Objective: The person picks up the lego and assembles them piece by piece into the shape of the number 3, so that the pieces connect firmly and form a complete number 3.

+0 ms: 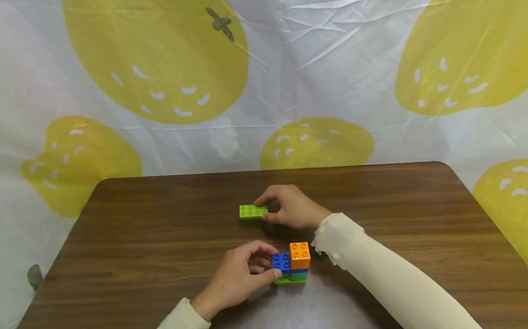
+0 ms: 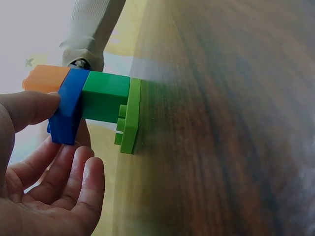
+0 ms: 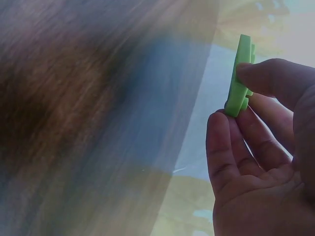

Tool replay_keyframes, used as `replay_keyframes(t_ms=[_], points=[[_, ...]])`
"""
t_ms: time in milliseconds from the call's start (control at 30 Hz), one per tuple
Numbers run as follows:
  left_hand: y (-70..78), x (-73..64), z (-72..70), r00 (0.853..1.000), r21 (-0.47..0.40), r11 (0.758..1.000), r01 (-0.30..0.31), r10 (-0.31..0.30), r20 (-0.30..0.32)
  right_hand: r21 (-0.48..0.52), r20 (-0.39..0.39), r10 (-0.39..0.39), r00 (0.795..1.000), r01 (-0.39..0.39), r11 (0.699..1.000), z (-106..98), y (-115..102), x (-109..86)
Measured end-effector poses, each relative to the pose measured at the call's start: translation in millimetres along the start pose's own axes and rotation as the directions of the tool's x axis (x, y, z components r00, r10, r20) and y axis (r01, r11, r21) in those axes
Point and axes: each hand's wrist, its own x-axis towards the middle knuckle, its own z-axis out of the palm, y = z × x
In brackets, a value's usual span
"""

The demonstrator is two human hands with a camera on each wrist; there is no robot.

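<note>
My left hand (image 1: 237,276), half curled, pinches the overhanging end of a blue rectangular plastic brick (image 2: 66,118) between thumb and fingertips; its outer fingers bend loosely. Just right of those fingertips, an orange square-topped plastic brick (image 1: 300,253) sits on the blue brick's other end. Below my left thumb's level, a green block-shaped plastic brick (image 2: 108,96) carries the blue one and stands on one end of a thin lime-green plastic base plate (image 2: 130,123), leaving a gap above the plate's bare studs. My right hand (image 1: 293,205), farther forward over the brown wood-grained table (image 1: 393,207), closes narrowly on a second, oblong lime-green plastic plate (image 1: 250,211), pinched at its right end, the free end projecting left of the fingertips. The right wrist view suggests that this plate is off the table; how far, I cannot tell. In my judgement, a light, even pinch on the plate's side edges best prevents tilting, since the free end lacks support. The left grip should steady without lifting, because sideways pressure on the overhang could pry the joint beneath. The cream fabric cuff (image 1: 336,233) behind my right hand lies near the orange brick and needs clearance
</note>
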Motion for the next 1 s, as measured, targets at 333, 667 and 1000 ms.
replay_keyframes(t_ms=[333,667,1000], points=[[0.1,0.2,-0.3,1.000,0.004,1.000,-0.001,0.001,0.000,0.039,0.002,-0.037,0.999,0.037,0.999,-5,-11,-6.0],[-0.2,-0.1,-0.6,1.000,0.003,1.000,-0.002,0.002,0.005,0.057,0.002,-0.065,0.998,0.065,0.996,-10,-21,-11.3],[-1.4,0.2,1.5,1.000,-0.011,1.000,-0.003,0.003,0.009,0.066,-0.041,-0.103,0.994,0.106,0.992,-17,-28,-19.7]])
